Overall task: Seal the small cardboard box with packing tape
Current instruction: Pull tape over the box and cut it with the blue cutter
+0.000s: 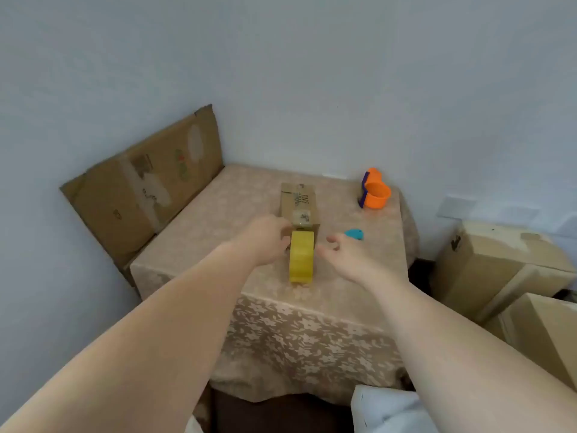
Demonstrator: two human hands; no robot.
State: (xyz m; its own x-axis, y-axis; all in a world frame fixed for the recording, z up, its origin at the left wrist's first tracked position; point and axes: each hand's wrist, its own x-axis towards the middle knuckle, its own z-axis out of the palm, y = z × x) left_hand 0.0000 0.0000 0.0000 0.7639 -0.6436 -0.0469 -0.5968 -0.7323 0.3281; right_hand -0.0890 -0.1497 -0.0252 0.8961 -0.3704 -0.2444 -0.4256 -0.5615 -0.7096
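A small brown cardboard box point(299, 204) lies on the table with tape strips over its top. Right in front of it a yellow roll of packing tape point(301, 257) stands on edge. My left hand point(266, 239) is against the roll's left side, its fingers curled at the roll's top near the box's front edge. To the right of the roll, my right hand point(346, 257) hovers with its fingers spread, holding nothing.
The table point(218, 232) wears a beige floral cloth. An orange tape dispenser point(374, 190) stands at the back right and a small blue object point(354, 234) lies right of the box. Flattened cardboard point(146, 182) leans on the left wall. Large boxes point(499, 270) stand right.
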